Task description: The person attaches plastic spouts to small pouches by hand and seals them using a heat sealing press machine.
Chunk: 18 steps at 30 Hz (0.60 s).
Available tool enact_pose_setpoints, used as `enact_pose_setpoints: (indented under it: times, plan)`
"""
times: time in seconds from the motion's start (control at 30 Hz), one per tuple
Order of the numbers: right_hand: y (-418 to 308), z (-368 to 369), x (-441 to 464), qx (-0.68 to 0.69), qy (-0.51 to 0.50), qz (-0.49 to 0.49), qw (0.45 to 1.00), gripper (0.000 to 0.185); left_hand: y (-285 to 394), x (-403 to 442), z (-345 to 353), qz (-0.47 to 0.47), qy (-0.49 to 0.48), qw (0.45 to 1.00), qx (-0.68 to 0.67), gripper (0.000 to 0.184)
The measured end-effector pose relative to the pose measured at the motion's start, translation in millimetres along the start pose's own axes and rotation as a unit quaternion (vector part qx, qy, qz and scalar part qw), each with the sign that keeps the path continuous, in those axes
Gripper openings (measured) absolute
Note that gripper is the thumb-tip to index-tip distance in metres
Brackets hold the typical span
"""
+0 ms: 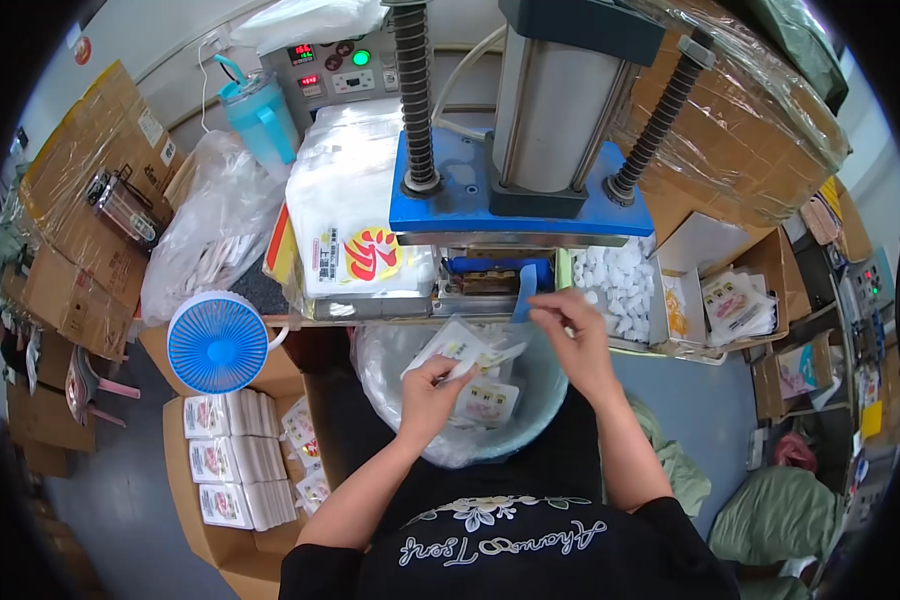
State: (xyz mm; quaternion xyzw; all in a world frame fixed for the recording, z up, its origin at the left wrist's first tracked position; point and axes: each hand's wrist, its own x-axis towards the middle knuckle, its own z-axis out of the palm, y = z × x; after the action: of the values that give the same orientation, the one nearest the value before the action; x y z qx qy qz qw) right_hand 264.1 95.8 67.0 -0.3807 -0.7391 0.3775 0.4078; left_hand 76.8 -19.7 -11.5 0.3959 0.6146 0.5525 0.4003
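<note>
My left hand (429, 402) is closed, thumb on top, around a few printed plastic pouches (456, 343) above a tub (543, 428) lined with clear plastic. More flat pouches (487, 403) with pink pictures lie inside that tub. My right hand (580, 341) has its fingers curled into a pinch at the front of the press. Its fingertips meet the edge of a blue strip (524, 292); whether they grip the strip or something small is unclear. Behind them is the press (520, 195), with a blue plate above a metal bed.
Left of the press lies a stack of printed bags (355, 205). White small parts (615, 292) fill a tray on the right, beside a box of pouches (738, 304). A blue fan (217, 343) stands above a carton (185, 500) of stacked packs. A blue cup (262, 122) stands behind.
</note>
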Motion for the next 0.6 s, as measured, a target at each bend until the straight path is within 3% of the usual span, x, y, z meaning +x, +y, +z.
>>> enact_pose_setpoints:
  times: [0.03,0.1,0.13,0.2,0.33,0.47,0.53,0.6]
  plan:
    - [-1.0,4.0,-0.7,0.003,-0.001,0.001,1.000,0.012,-2.0,-1.2,1.8,0.002,-0.011,1.000,0.001,0.012]
    - [-2.1,9.5,1.7,0.042,-0.119,0.071,0.989,0.012,-5.8,-0.9,3.1,-0.011,-0.025,0.999,-0.017,0.014]
    - [-1.5,9.0,3.0,0.046,-0.118,0.070,0.989,0.012,-9.8,0.1,-0.1,-0.010,-0.024,1.000,-0.012,0.014]
    - [2.0,3.1,5.3,0.005,-0.218,0.085,0.972,0.012,-15.5,1.3,-9.1,-0.012,-0.075,0.997,0.025,0.016]
    - [11.4,-2.1,5.4,-0.039,-0.312,0.042,0.948,0.021,-18.9,4.3,-12.4,-0.013,-0.168,0.984,0.052,0.020]
    - [3.1,-1.7,11.8,-0.009,-0.216,0.054,0.975,0.034,-15.0,20.5,-0.3,-0.057,-0.143,0.988,0.001,0.028]
    - [5.8,-2.4,19.3,-0.036,-0.046,-0.029,0.998,0.043,2.0,29.6,9.3,-0.068,-0.114,0.991,-0.017,0.029]
    - [10.0,-16.5,25.1,-0.020,-0.015,0.001,1.000,0.036,21.0,38.3,18.0,-0.145,-0.065,0.971,-0.180,0.028]
